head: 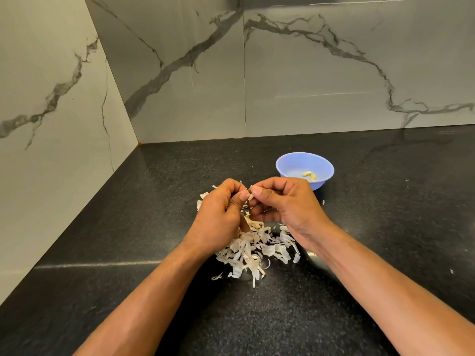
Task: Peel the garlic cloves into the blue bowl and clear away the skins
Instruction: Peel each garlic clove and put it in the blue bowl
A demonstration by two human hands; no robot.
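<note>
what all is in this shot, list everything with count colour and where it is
blue bowl: one, light blue, on the countertop behind the right hand
peeled cloves: two, pale yellow, inside the bowl
garlic clove: one, whitish, pinched between both hands, mostly hidden
garlic skins: a loose pile, too many to count, off-white, on the countertop under the hands, with a few stray flecks around
countertop: one, black speckled stone, fills the lower frame
wall tiles: grey-white marble with dark veins, behind and to the left, meeting in a corner
left hand: one, fingers curled on the clove, above the pile
right hand: one, pinching the clove
</note>
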